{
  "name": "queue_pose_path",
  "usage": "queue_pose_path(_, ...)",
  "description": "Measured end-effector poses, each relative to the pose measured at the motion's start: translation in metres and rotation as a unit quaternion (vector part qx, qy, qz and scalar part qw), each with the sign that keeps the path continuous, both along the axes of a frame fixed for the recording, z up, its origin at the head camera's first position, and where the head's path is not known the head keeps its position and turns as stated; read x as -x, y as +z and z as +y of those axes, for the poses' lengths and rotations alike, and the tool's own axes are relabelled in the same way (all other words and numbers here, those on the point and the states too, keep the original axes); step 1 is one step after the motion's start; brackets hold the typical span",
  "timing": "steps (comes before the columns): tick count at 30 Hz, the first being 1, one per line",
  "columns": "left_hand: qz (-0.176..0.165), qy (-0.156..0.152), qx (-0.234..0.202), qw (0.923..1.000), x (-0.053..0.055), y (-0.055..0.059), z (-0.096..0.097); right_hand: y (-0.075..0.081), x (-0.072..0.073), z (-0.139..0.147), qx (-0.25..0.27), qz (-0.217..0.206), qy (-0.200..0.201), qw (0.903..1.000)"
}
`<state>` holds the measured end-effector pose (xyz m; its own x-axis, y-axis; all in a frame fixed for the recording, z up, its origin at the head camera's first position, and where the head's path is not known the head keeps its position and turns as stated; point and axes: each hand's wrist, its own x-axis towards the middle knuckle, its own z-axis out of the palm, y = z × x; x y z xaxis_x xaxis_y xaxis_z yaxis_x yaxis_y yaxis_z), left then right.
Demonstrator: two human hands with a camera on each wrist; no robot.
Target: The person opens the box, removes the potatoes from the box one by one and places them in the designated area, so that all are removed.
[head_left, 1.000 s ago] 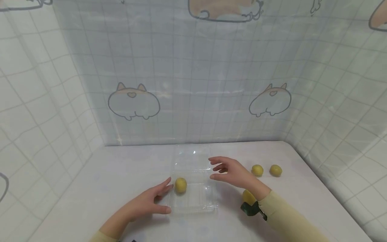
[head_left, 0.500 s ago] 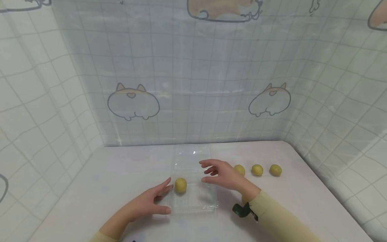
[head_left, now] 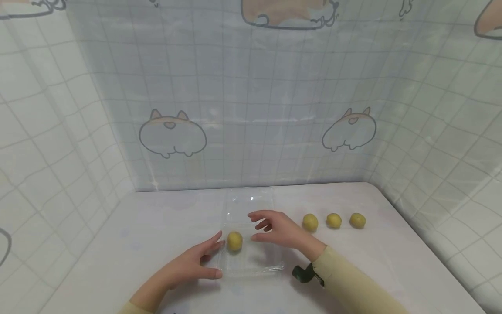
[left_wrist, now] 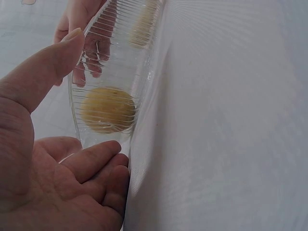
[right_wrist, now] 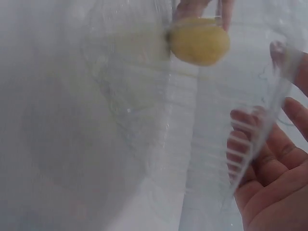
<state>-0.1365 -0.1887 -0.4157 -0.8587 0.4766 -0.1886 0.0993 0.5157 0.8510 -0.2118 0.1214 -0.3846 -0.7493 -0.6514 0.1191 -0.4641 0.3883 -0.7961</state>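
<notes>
A clear plastic clamshell box (head_left: pixel 252 257) lies with its lid (head_left: pixel 249 203) folded back. One yellow round fruit (head_left: pixel 235 241), like a small lemon, sits in its left part; the left wrist view shows that fruit (left_wrist: pixel 108 109) through the ribbed wall. At the box's left side, my left hand (head_left: pixel 192 261) has its thumb tip at the rim and its fingers close against the wall. My right hand (head_left: pixel 278 229) hovers over the box's right part, fingers loosely bent, thumb apart, nothing between them. In the right wrist view, its fingers (right_wrist: pixel 276 144) show beside the clear wall.
Three more yellow fruits, the left one (head_left: pixel 310 222), the middle one (head_left: pixel 334 220) and the right one (head_left: pixel 357 220), stand in a row on the white table (head_left: pixel 172 213). A dark green device (head_left: pixel 303 274) sits at the right wrist. Patterned curtains (head_left: pixel 251 109) enclose the back and sides.
My right hand has moved left, from the box's right edge to over its inside. The row's left fruit has come into view, and a nearer one is now hidden by the sleeve. The left hand stays put.
</notes>
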Motion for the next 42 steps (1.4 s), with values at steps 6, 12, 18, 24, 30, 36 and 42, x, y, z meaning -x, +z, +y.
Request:
queue_pose_path(6, -0.004, -0.001, -0.01, 0.9999, 0.0, -0.001, -0.001, -0.004, -0.001, -0.01, -0.011, 0.0, 0.017, 0.9998)
queue_pose_path(12, -0.008, 0.001, -0.009, 0.9999, 0.0, -0.001, -0.001, -0.007, -0.001, -0.019, -0.026, 0.011, 0.023, 0.9993)
queue_pose_path(18, -0.009, 0.003, -0.006, 0.9999, 0.0, 0.0, -0.001, -0.01, -0.002, -0.024, -0.042, 0.012, 0.024, 0.9988)
queue_pose_path(24, -0.003, 0.002, -0.01, 0.9999, -0.001, -0.001, -0.002, -0.009, -0.006, -0.029, -0.043, 0.015, 0.036, 0.9983)
queue_pose_path(30, -0.003, -0.003, -0.016, 0.9999, -0.001, -0.001, -0.001, -0.013, -0.007, -0.036, -0.069, 0.017, 0.038, 0.9967)
queue_pose_path(36, -0.003, -0.002, -0.017, 0.9999, -0.001, -0.001, -0.001, -0.015, -0.008, -0.041, -0.075, 0.024, 0.044, 0.996)
queue_pose_path(42, 0.0, -0.001, -0.013, 0.9999, 0.0, -0.002, -0.001, -0.014, -0.01, -0.045, -0.085, 0.046, 0.053, 0.994)
